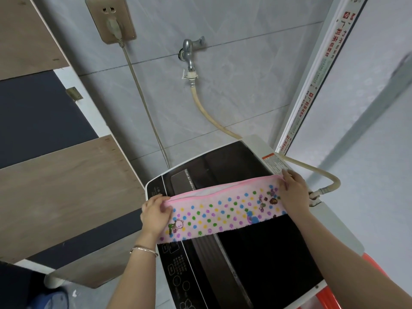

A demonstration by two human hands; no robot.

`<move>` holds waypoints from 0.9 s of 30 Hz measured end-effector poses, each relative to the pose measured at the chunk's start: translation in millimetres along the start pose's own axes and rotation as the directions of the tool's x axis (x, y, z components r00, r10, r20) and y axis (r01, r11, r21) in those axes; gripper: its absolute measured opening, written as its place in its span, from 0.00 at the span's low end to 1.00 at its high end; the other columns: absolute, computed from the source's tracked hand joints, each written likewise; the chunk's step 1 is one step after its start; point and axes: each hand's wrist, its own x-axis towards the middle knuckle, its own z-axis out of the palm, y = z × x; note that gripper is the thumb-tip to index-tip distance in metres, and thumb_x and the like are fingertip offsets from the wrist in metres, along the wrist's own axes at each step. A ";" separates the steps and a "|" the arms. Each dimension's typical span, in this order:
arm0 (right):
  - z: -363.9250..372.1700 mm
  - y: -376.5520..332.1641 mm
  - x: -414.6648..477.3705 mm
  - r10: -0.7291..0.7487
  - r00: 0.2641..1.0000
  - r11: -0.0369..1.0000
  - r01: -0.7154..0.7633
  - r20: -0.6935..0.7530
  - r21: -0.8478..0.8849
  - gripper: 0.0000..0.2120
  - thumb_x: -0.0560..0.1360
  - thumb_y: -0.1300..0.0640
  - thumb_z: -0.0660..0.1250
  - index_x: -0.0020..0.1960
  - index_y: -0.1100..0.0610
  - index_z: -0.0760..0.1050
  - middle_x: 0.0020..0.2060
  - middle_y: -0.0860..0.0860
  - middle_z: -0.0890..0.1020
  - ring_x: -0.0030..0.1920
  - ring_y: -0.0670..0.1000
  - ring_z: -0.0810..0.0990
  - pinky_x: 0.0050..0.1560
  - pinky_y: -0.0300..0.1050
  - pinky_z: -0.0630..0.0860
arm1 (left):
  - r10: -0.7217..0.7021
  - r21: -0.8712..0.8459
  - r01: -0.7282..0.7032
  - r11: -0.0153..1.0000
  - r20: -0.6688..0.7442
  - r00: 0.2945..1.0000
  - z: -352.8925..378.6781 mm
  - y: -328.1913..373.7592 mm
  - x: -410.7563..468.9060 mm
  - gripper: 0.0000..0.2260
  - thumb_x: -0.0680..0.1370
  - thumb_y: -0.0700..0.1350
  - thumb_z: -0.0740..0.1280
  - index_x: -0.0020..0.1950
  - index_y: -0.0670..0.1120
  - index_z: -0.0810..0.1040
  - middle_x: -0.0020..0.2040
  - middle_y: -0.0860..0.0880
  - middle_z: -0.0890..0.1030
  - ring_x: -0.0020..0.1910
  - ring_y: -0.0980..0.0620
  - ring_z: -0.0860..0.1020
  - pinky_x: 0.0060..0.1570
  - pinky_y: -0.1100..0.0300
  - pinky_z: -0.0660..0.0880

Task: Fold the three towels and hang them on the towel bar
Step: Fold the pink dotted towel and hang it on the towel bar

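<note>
A pink towel (223, 210) with coloured dots and small cartoon figures lies folded lengthwise across the dark lid of a washing machine (256, 253). My left hand (155, 214) pinches the towel's left end, thumb on top. My right hand (293, 190) grips the right end at the machine's far right edge. The towel's pink hem runs along its far side, with a white underside showing. No other towels and no towel bar are in view.
A tap (190, 52) with a beige hose (214, 117) is on the tiled wall behind the machine. A socket with a plug (111, 21) sits upper left. A wooden door (55, 186) stands at left, a white frame (312, 74) at right, something orange (379, 275) at lower right.
</note>
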 end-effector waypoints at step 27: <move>-0.3 -15.3 22.0 -0.124 0.908 0.891 0.280 0.400 -0.359 0.30 0.71 0.60 0.65 0.71 0.45 0.62 0.71 0.49 0.65 0.73 0.53 0.58 0.72 0.58 0.52 | -0.116 -0.200 0.104 0.974 -0.047 0.992 -6.5 -0.3 17.5 0.12 0.78 0.51 0.63 0.44 0.43 0.73 0.39 0.42 0.80 0.39 0.43 0.78 0.40 0.53 0.73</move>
